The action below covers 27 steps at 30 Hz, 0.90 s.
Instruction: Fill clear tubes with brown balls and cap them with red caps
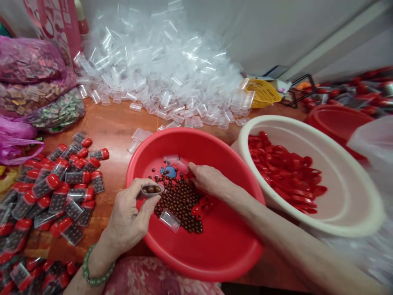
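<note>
Here, the red basin (pixel 221 250) holds brown balls (pixel 181 201).

Purple bags (pixel 14 129) of small pieces (pixel 58 110) near pink patterned packaging (pixel 70 30), a yellow basket (pixel 263 92) farther right.

Light glinted off clear tubes (pixel 153 61) and laid a sheen on the desk (pixel 104 123); the right edge blurred.
</note>
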Tool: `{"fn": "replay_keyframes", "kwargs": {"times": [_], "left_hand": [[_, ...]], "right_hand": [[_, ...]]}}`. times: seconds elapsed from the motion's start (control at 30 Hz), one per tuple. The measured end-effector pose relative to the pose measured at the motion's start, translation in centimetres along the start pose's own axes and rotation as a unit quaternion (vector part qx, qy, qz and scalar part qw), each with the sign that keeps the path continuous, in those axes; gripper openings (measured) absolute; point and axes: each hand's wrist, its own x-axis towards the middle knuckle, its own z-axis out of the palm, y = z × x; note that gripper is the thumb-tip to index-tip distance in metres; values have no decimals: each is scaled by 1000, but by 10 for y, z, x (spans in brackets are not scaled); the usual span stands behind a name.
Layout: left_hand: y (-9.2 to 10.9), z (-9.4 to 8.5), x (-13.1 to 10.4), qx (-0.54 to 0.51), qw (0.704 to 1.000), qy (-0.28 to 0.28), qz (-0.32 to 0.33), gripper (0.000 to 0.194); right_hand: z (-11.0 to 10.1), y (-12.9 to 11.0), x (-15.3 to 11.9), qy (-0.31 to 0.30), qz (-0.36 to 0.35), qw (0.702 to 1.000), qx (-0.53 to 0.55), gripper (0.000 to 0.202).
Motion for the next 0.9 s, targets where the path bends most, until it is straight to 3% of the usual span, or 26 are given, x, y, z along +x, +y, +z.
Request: {"fn": "replay_keyframes", "kwargs": {"times": [0.17,0.27,0.33,0.47,0.6,0.7,0.8,0.9], "left_hand": [[5,6,-1,-53,998,-35,-23,11],[8,14,-5,-119,988,-65,-76,11],[8,22,-7,-171,977,-70,-109,13],[11,35,-10,-239,957,-55,-155,17],[14,40,-9,-317,925,-55,-203,28],[14,40,-7,-375,900,-32,-218,39],[13,40,-6,-384,899,-4,-208,40],[13,39,-5,-374,907,5,-192,33]], "right_hand": [[-9,3,-10,39,-29,991,122,15],[-17,0,-25,58,-76,969,229,29],[-19,-7,-37,84,-102,928,348,40],[-17,-26,-56,155,-120,781,592,33],[-10,-39,-69,281,-145,715,624,18],[-6,-39,-79,327,-215,712,583,12],[-6,-36,-89,299,-281,746,524,9],[-11,-37,-94,259,-301,787,471,10]]}}
